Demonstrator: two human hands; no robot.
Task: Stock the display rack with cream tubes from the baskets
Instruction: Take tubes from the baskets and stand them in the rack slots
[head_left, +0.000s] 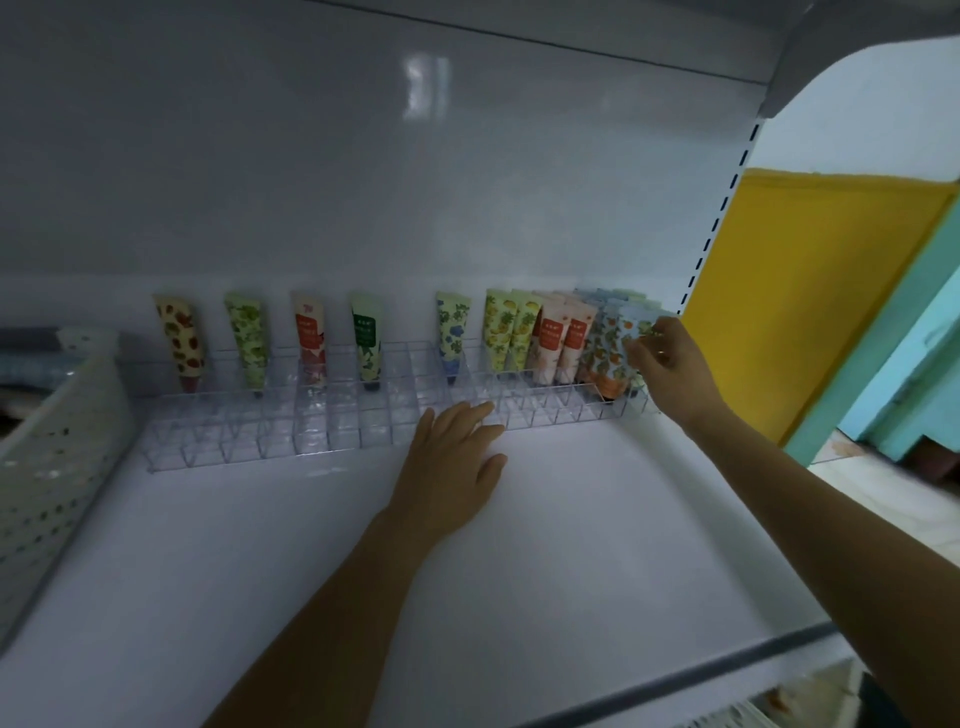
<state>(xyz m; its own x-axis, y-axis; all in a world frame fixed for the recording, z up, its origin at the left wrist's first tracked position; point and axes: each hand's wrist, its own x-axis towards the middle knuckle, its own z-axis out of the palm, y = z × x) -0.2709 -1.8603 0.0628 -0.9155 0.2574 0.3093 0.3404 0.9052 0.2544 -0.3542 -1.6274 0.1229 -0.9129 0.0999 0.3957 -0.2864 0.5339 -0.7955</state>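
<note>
- right hand (670, 364) pinches a pale blue cream tube with orange fruit print (631, 321) near its upper end, at the far right end of the clear acrylic grid display rack (332, 426); cap end points down toward the cells; cannot tell whether it is seated; risk: the tip catches a divider and the tube tips instead of dropping in
- right-end cells hold a tight cluster of yellow, pink and blue printed tubes (545, 338), touching one another and leaning; forcing one more in can nudge the neighbours; a domino toward the left looks plausible
- left hand (452, 457) lies flat and relaxed on the white shelf (519, 561), fingertips at the rack's front edge, gripping nothing; weak brace; a sideways shove can slide the light rack on the smooth shelf
- lone tubes further left, e.g. the strawberry-print tube (182, 338), stand tilted beside vacant cells; a rack jolt can topple them
- white perforated plastic basket (57, 457) sits far left, well apart from the right hand; reaching across for the next tube risks a forearm clipping standing tubes; basket contents are hard to make out
</note>
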